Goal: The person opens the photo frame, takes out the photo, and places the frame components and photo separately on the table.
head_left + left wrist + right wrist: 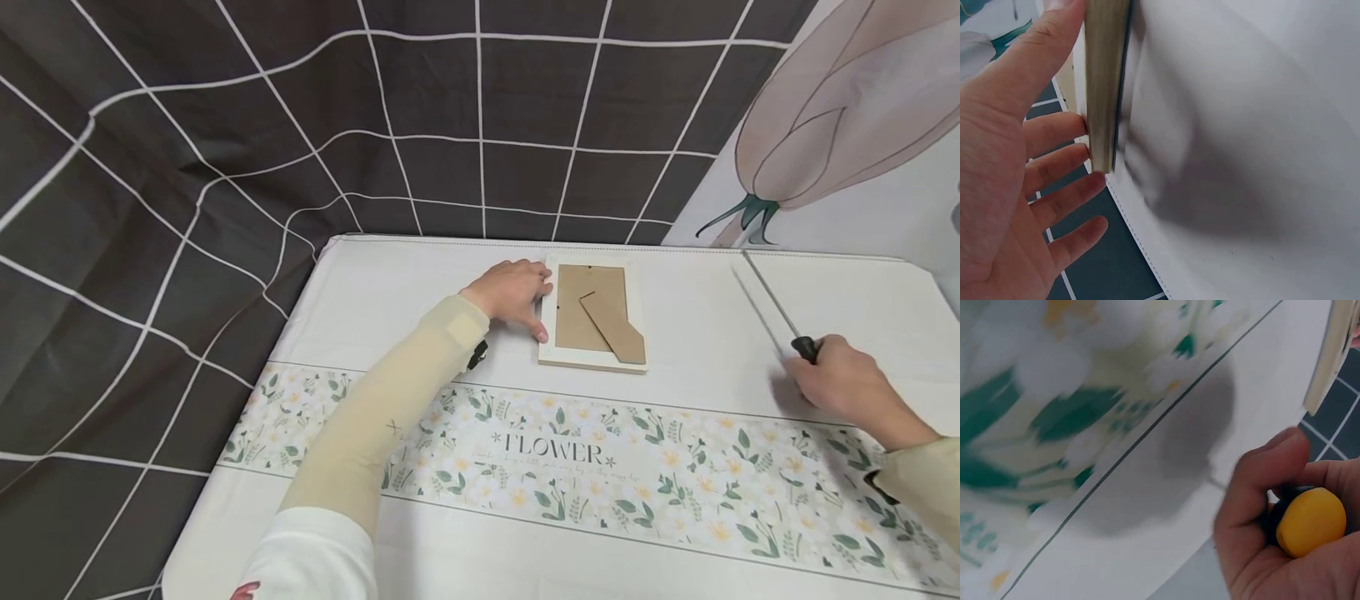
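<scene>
A picture frame (573,325) lies face down on the table, its brown backing board and slanted stand leg (617,329) showing. Along its left edge rests my left hand (513,292), thumb and fingertips touching the pale wooden side. In the left wrist view the fingers (1063,203) are spread and fairly straight beside that edge. My right hand (847,383) grips a screwdriver (776,304) by its black handle, the long thin shaft pointing away toward the table's back edge. From the right wrist, the handle's yellow end (1313,522) shows inside the curled fingers.
A white tablecloth (450,546) with a floral band and the word FLOWER covers the table. Behind and to the left hangs a dark cloth (420,92) with white grid lines. At the back right is a pale sheet with a large pink flower (817,125).
</scene>
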`<state>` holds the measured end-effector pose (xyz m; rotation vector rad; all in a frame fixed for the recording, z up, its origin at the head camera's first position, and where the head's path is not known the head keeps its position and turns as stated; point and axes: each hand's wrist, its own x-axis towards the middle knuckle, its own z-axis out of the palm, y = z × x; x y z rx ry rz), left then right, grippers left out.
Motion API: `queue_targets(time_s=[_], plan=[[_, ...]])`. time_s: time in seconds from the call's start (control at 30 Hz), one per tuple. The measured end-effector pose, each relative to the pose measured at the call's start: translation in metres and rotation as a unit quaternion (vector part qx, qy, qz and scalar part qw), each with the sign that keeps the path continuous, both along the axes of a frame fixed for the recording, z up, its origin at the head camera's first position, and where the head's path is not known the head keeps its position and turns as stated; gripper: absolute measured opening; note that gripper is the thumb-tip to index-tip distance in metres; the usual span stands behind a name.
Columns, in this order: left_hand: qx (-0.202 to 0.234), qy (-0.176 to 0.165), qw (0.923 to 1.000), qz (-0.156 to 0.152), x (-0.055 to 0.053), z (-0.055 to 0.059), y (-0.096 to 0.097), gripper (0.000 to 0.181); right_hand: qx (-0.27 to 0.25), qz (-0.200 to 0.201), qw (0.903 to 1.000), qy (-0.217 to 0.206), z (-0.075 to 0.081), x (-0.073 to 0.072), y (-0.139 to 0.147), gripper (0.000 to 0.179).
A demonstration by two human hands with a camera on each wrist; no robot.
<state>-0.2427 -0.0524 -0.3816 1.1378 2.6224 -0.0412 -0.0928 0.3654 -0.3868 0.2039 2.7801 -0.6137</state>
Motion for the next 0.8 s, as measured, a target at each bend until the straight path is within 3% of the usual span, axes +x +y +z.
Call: queue_targets(time_s=[0.23,0.43,0.6,0.8], plan=[[0.001,-0.007,0.9996,0.027,-0.003,0.000,0.006,0.092,-0.064,0.002,0.9951,0.075,0.003,0.002,-0.025,0.056],[0.007,-0.009,0.9999,0.010,-0.005,0.001,0.011,0.061,-0.075,0.004,0.9889,0.128,0.002,0.002,-0.046,0.058],[0.033,-0.033,0.9988,0.013,-0.005,0.003,0.016,0.051,-0.079,0.021,0.9874,0.136,-0.001,0.002,-0.064,0.053],[0.033,-0.046,0.9981,0.024,-0.005,0.004,0.018,0.058,-0.098,0.049,0.9834,0.144,-0.006,0.005,-0.085,0.042]])
